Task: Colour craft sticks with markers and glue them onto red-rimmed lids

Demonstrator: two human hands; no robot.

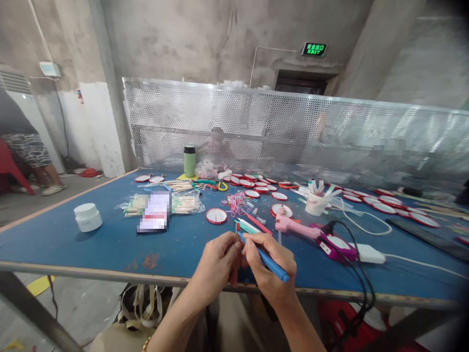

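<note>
My right hand (273, 266) is closed round a blue stick (269, 261) that slants from upper left to lower right over the near edge of the blue table (91, 244). My left hand (218, 264) is pinched beside it on a thin stick with a red tip (237, 231), which points upward. The two hands touch at the fingertips. Just beyond them lie red and teal sticks (252, 225) and a pink glue gun (293, 225).
Round red-rimmed discs (216, 215) lie across the table's far half. A white jar (88, 216), a bag of wooden sticks (183, 203), a green flask (189, 161), a cup of sticks (315, 200), loose rubber bands (238, 200) and a purple glue gun (339, 247) with cables are there. A perforated metal screen (293, 127) stands behind.
</note>
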